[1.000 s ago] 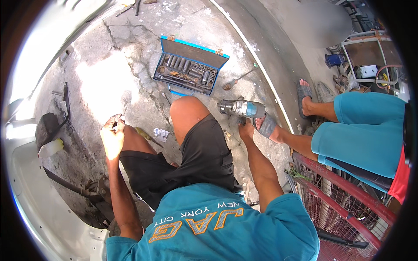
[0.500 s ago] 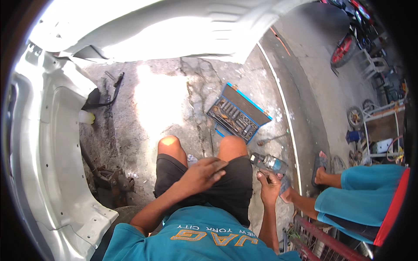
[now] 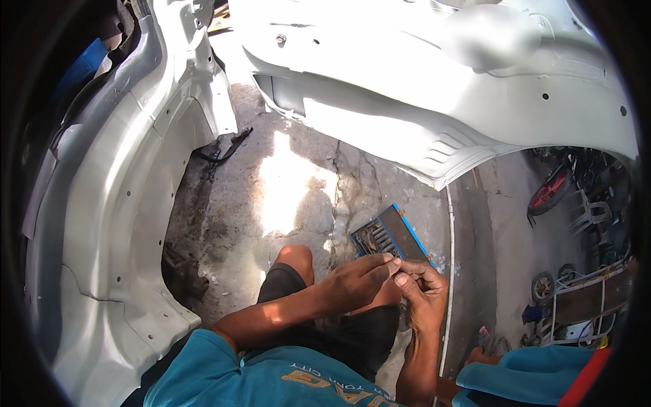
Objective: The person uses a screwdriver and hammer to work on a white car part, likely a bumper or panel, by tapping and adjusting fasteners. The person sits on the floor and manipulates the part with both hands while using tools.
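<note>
My left hand point(image 3: 361, 279) and my right hand point(image 3: 426, 290) meet above my right knee, fingertips touching. Both are closed in a pinch; whatever lies between the fingertips is too small or too hidden to name. Just beyond them on the concrete lies an open blue-edged socket set case point(image 3: 413, 237), its dark lid tilted up toward the right. Several metal sockets point(image 3: 383, 239) show in its tray, and my fingers cover the near part.
A pale car body panel point(image 3: 108, 224) curves along the left, and a large white panel point(image 3: 380, 122) spans the far side. Close on my right stands another person in teal shorts point(image 3: 529, 373). A wheeled frame point(image 3: 583, 298) and a red-rimmed motorcycle wheel point(image 3: 550, 190) are farther right.
My head view has tilted up and shifted, showing more white panel. My left hand has moved from my lap to meet my right hand. The power tool near my right hand no longer shows.
</note>
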Motion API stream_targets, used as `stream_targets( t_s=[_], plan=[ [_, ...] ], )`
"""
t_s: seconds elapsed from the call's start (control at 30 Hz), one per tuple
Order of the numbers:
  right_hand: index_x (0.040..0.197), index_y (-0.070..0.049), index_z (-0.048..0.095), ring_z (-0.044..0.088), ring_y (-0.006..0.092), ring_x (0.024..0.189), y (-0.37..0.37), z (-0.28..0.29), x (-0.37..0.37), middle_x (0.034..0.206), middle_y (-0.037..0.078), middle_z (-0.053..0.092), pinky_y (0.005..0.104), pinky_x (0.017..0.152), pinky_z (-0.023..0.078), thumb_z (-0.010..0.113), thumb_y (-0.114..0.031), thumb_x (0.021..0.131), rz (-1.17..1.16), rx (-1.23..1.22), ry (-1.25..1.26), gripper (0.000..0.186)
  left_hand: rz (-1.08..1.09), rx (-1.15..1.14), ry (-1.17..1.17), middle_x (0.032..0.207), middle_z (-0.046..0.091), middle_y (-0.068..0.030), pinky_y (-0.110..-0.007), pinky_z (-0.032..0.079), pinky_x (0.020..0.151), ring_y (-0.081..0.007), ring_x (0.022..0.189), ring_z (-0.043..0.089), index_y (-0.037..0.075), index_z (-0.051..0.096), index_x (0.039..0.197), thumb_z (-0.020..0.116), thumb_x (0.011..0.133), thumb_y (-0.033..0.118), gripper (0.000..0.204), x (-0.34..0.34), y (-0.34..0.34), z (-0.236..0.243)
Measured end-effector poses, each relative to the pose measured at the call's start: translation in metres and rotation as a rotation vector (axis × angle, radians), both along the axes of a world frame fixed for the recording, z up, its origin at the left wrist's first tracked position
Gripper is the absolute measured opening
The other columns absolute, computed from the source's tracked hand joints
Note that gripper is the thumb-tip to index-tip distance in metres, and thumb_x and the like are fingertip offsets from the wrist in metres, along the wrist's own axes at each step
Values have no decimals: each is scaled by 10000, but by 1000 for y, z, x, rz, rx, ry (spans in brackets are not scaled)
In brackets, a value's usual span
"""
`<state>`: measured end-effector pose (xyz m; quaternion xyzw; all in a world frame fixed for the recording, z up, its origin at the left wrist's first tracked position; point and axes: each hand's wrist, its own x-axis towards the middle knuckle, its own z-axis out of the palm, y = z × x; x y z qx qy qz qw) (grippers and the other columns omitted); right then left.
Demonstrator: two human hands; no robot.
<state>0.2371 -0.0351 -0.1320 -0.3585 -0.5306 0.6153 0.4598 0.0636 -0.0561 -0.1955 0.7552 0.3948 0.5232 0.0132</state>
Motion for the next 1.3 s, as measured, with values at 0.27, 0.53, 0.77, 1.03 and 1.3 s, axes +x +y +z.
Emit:
stream_targets(
  t_s=[0.27,0.53,0.77,1.03,1.3],
  plan=[
    [1177,45,724,664,171,998,94,76,18,1103,123,724,315,895,521,698,-253,1003,-581,497,-325,346,136,70,-760,1149,743,-163,-304,615,896,-199,1068,723,-63,660,1193,652,963,-52,230,-95,52,99],
    [1242,45,682,651,201,1057,150,102,15,1144,137,698,333,948,518,710,-374,990,-554,537,-377,490,431,312,-671,991,760,-92,-282,570,806,-154,928,718,17,789,1041,770,891,28,152,-148,108,163],
    [1153,48,722,632,177,1024,159,87,9,1115,119,699,317,923,488,726,-355,984,-556,494,-451,437,445,379,-551,948,772,-101,-283,582,729,-155,853,729,18,802,1009,785,876,36,135,-154,114,174],
    [1066,64,732,631,190,1019,152,75,3,1107,103,692,320,909,495,724,-310,983,-537,520,-421,383,536,345,-344,944,772,-110,-287,573,739,-170,861,729,21,802,1024,792,867,37,159,-155,108,188],
    [1043,68,730,644,202,988,137,66,-1,1097,130,692,322,883,500,728,-311,974,-506,603,-471,385,587,403,-221,998,760,-126,-300,579,763,-192,891,734,24,783,1088,736,886,-13,211,-154,108,186]
  ],
)
